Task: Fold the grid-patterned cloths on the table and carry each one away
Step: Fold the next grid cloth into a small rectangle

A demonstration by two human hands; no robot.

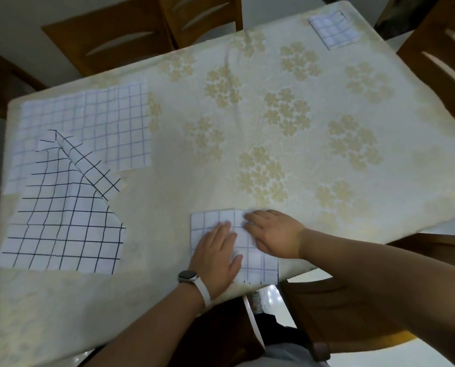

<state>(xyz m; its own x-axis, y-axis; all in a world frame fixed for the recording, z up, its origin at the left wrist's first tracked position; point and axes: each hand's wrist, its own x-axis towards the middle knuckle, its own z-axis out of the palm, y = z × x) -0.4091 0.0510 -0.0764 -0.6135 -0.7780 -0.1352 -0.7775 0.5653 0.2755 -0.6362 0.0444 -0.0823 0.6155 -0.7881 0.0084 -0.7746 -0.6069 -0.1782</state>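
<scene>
Near table (168,234) edge, left hand (215,258), right hand (271,234) pressed flat on folded cloth (260,266).

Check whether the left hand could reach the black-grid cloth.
Probably yes: only bare tablecloth lies between the left hand and the black-grid cloth, though it presses flat on the folded cloth.

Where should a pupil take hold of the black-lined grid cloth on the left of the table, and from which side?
Probably by the turned-over flap of the black-lined cloth, pinched from the right, reaching across the table. That flap stands up in a ridge while the rest lies flat, and the far part overlaps the paler grid cloth.
</scene>
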